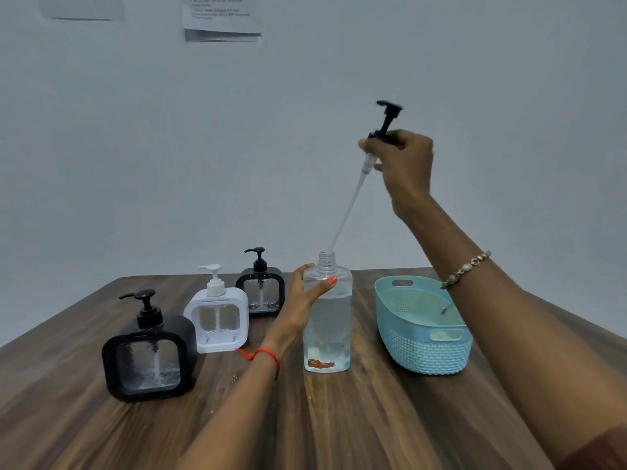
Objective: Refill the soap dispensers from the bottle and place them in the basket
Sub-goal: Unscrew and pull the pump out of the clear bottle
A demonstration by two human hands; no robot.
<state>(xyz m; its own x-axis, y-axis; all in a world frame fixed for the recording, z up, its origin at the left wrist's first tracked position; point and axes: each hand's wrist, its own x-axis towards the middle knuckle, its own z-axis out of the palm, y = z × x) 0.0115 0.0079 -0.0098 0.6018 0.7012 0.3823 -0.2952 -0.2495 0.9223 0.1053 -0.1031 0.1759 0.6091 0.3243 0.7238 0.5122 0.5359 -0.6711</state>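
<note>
**A:** What is sitting nearest on the wooden table point(373, 418)?

**B:** A black dispenser point(149, 354) is standing near left with its pump on. Just right of centre, the left hand point(305, 296) is wrapping around the shoulder of the clear refill bottle point(327, 317), thumb across its front, steadying it upright.

**A:** And further back?

**B:** A white dispenser point(217, 320) and a second black dispenser point(260, 290) are lining up behind the first, both capped. The blue basket point(424, 347) is waiting on the right with no dispenser in it.

**A:** The raised hand?

**B:** The right hand point(403, 164) is pinching the collar of the black pump head point(386, 120) high above the bottle, its dip tube point(349, 205) slanting, the tip sitting at the open neck.

**A:** The risk?

**B:** Probably drips: the wet tube, clearing the neck, could be shedding soap onto the table, and a snag on the rim could be tipping the bottle if the left grip is slackening.
</note>
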